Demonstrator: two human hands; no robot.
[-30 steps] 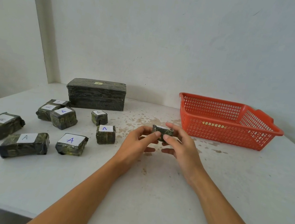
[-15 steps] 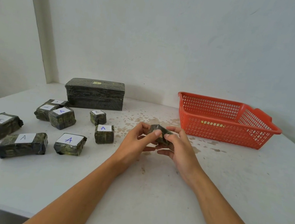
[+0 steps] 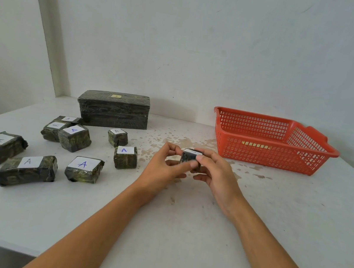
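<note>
White stained tabletop [image 3: 273, 215] against a pale wall, head view: near centre, a small dark green plastic-wrapped block with a white top label [image 3: 188, 158] is held over the table. The left hand [image 3: 162, 168] pinches it from 9 o'clock and the right hand [image 3: 218, 176] grasps it from 3 o'clock. Red plastic mesh basket [image 3: 259, 154] sits near at 2 o'clock of the block, a large dark wrapped brick [image 3: 113, 111] at 11 o'clock, and eight smaller wrapped packets labelled "A" [image 3: 84, 169] lie from 9 to 10 o'clock.

Soft even daylight, wide-angle edge distortion
</note>
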